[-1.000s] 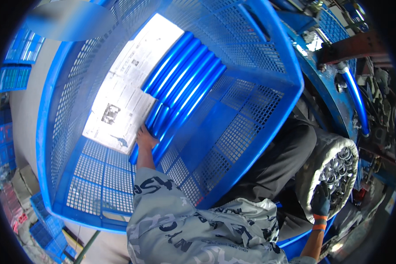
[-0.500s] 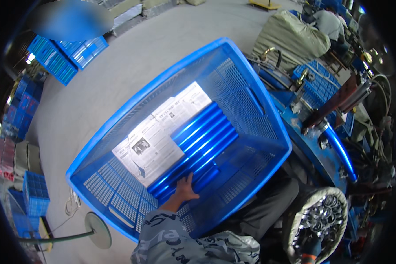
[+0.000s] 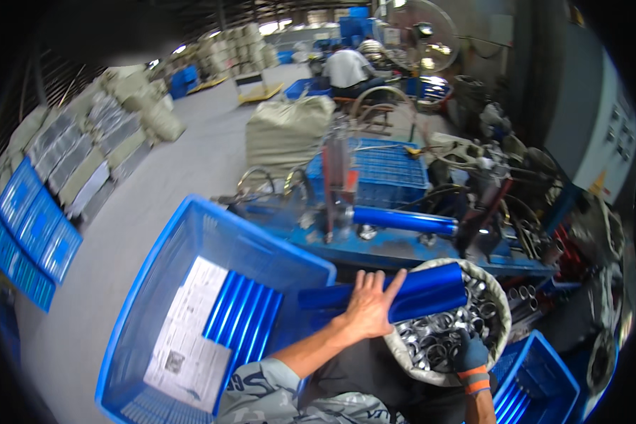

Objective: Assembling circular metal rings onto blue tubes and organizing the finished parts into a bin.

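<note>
My left hand (image 3: pixel 369 305), bare, is closed round a shiny blue tube (image 3: pixel 431 293), with some fingers stretched along it. The tube lies almost level, from over the large blue basket (image 3: pixel 145 265) to above a pale cloth sack (image 3: pixel 503 311). Loose silvery metal rings (image 3: pixel 424 343) fill the sack. Among them reaches my right hand (image 3: pixel 471 352), in a dark glove with an orange cuff. Its fingers look curled, and what they grip is hidden. Inside the basket, several blue tubes (image 3: pixel 244 318) lie side by side next to a newspaper sheet (image 3: pixel 191 336).
Beyond the sack stands a blue workbench (image 3: pixel 396 251) with upright fixtures and a blue tube (image 3: pixel 403 220) across it. At lower right sits a smaller blue crate (image 3: pixel 544 364) holding tubes. Further back are a bulging sack (image 3: pixel 286 134) and a seated person (image 3: pixel 348 69).
The view has swung right and up. My left hand has left the basket with a blue tube and holds it over the ring sack. My gloved right hand now shows clearly among the rings.
</note>
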### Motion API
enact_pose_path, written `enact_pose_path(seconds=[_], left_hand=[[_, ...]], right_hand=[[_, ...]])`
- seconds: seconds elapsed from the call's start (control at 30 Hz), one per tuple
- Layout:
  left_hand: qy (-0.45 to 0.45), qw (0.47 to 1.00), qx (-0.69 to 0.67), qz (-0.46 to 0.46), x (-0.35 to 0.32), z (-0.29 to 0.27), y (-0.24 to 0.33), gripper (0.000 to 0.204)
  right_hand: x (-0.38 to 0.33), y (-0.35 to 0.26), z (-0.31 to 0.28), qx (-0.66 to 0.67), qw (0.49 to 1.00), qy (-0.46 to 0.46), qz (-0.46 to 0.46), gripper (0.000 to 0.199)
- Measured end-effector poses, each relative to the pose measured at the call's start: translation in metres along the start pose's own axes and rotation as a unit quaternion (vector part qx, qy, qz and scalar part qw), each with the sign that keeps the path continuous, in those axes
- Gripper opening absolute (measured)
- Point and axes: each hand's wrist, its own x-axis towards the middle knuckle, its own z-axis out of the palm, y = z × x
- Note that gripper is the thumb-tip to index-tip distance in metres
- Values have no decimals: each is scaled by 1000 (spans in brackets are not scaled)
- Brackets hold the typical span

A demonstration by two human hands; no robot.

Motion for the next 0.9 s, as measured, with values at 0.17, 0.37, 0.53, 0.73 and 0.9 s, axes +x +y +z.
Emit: enact_pose_path(seconds=[0.17,0.37,0.53,0.73,0.9], left_hand=[[-120,988,49,79,79,102,86,139],[-123,981,56,136,77,185,114,121],[-80,978,7,190,80,169,117,92],[-38,988,-44,140,95,67,123,83],[-15,994,-66,91,61,7,113,76]], right_hand=[[-19,7,-10,21,998,45,34,60],[-46,31,-41,92,993,71,10,29],[-60,40,-62,183,983,9,-23,34],[-64,41,-60,689,661,106,279,18],[-60,35,-24,807,530,134,224,79]])
